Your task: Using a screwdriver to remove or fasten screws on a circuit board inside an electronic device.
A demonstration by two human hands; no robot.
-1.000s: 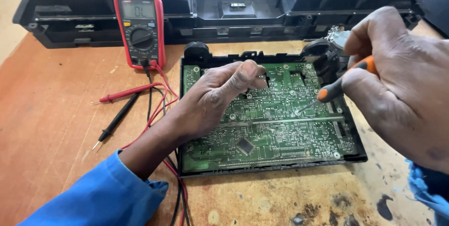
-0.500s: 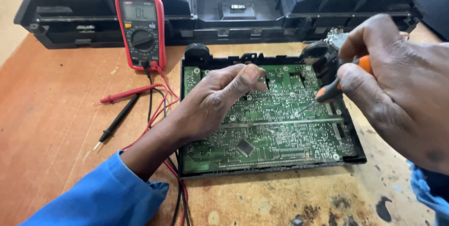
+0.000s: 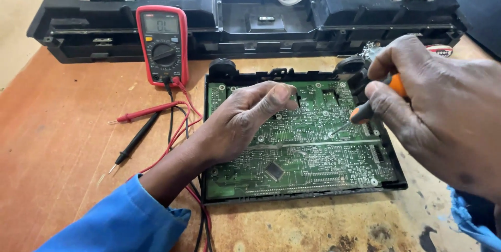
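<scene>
A green circuit board (image 3: 308,163) lies solder side up in a black plastic frame (image 3: 396,179) on the wooden bench. My left hand (image 3: 240,121) rests on the board's left half, fingers curled and pressing down, holding nothing. My right hand (image 3: 443,116) grips a screwdriver with an orange and black handle (image 3: 365,110). Its thin metal tip (image 3: 336,129) touches the board near a screw point right of the middle.
A red multimeter (image 3: 163,46) stands behind the board at the left, with its red probe (image 3: 143,112) and black probe (image 3: 133,142) lying on the bench (image 3: 57,142). A black speaker housing (image 3: 250,12) with two round speakers runs along the back.
The view has shifted slightly. My right hand has lowered the screwdriver so its tip now meets the board. My left hand has stayed on the board.
</scene>
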